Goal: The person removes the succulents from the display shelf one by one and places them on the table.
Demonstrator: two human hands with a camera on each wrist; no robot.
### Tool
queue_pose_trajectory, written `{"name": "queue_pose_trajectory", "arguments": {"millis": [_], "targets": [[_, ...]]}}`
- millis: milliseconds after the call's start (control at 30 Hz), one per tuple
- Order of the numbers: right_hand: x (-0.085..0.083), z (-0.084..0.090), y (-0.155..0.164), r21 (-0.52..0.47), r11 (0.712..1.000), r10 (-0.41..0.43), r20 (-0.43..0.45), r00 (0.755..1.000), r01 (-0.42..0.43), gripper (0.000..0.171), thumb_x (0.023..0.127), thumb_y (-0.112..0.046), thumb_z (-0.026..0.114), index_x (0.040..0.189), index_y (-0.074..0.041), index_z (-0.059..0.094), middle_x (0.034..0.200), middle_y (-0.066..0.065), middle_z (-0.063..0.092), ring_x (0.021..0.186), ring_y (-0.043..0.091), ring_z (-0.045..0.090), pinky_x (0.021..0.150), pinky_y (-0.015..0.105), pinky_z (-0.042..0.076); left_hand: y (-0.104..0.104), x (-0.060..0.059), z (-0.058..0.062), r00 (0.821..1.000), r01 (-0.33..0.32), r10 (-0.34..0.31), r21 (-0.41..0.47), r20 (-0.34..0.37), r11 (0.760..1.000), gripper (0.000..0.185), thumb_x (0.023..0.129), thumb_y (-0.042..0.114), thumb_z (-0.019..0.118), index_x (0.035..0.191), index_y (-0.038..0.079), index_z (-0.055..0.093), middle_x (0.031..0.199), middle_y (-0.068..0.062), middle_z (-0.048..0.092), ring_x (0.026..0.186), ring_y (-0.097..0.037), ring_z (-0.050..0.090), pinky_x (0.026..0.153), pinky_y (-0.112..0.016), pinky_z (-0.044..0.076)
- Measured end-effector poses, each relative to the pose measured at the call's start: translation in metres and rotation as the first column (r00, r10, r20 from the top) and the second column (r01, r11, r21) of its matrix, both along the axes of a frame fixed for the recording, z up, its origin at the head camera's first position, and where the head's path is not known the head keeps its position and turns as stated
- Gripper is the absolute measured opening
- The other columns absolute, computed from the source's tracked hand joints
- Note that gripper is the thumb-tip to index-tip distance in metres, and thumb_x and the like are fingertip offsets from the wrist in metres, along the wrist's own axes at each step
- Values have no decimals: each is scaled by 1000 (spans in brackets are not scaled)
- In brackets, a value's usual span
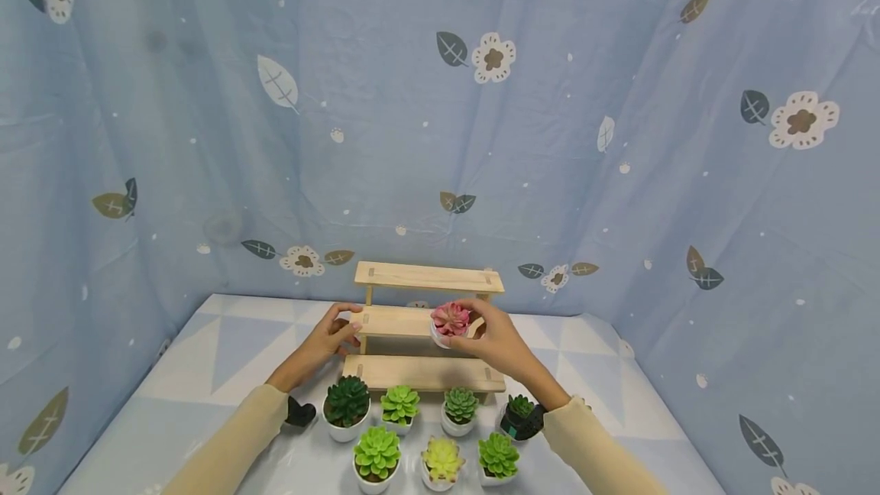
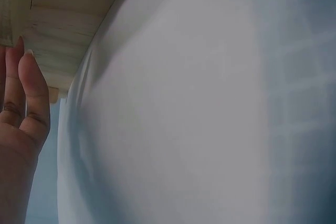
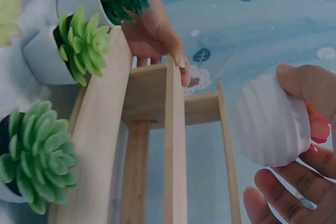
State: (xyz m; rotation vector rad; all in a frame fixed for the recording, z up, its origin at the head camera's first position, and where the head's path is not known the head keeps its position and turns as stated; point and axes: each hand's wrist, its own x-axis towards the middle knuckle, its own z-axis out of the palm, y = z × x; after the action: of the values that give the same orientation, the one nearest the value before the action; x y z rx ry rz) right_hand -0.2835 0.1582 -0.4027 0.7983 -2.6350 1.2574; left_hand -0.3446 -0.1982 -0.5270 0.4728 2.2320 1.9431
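My right hand (image 1: 500, 338) holds a pink succulent (image 1: 450, 318) in a ribbed white pot (image 3: 273, 121) by its sides, in front of the middle tier's right part. The right wrist view shows the pot apart from the boards. A three-tier wooden plant stand (image 1: 425, 374) stands at the back of the table. At the left end of its middle board, my left hand (image 1: 337, 333) grips the wood. In the right wrist view that hand's thumb (image 3: 173, 45) lies on the board's edge; in the left wrist view its fingers (image 2: 34, 80) touch the wood from below.
Before the stand are several potted succulents: dark green (image 1: 347, 402), bright green (image 1: 376, 453), yellow (image 1: 442, 458) and grey-green (image 1: 461, 406). A dark-potted one (image 1: 520, 407) is partly hidden by the right wrist's black strap. A patterned curtain (image 1: 412, 136) hangs behind the table (image 1: 250, 342).
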Motion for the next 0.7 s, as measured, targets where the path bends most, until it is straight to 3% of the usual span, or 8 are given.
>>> {"name": "queue_pose_trajectory", "arguments": {"millis": [167, 400, 700], "targets": [[8, -4, 10, 3, 999, -46, 38, 998, 46, 64, 85, -45, 85, 140, -24, 60, 129, -4, 63, 86, 21, 63, 72, 34, 54, 0, 0, -1, 1000, 5, -5, 5, -1, 1000, 49, 107, 43, 55, 149, 25, 38, 122, -21, 54, 106, -40, 58, 79, -46, 51], [18, -4, 20, -8, 998, -67, 63, 996, 67, 64, 86, -43, 85, 141, -24, 59, 120, -2, 65, 79, 19, 62, 68, 34, 54, -1, 1, 1, 1000, 13, -13, 16, -5, 1000, 47, 108, 42, 55, 149, 25, 38, 122, -21, 54, 107, -41, 58, 80, -47, 50], [30, -10, 35, -28, 995, -95, 91, 991, 98, 64, 85, -45, 85, 141, -27, 60, 122, -6, 64, 89, 26, 62, 74, 34, 53, 0, 2, 0, 1000, 16, -16, 8, -12, 1000, 49, 108, 41, 54, 150, 22, 37, 123, -21, 53, 106, -39, 59, 80, -47, 51]]}}
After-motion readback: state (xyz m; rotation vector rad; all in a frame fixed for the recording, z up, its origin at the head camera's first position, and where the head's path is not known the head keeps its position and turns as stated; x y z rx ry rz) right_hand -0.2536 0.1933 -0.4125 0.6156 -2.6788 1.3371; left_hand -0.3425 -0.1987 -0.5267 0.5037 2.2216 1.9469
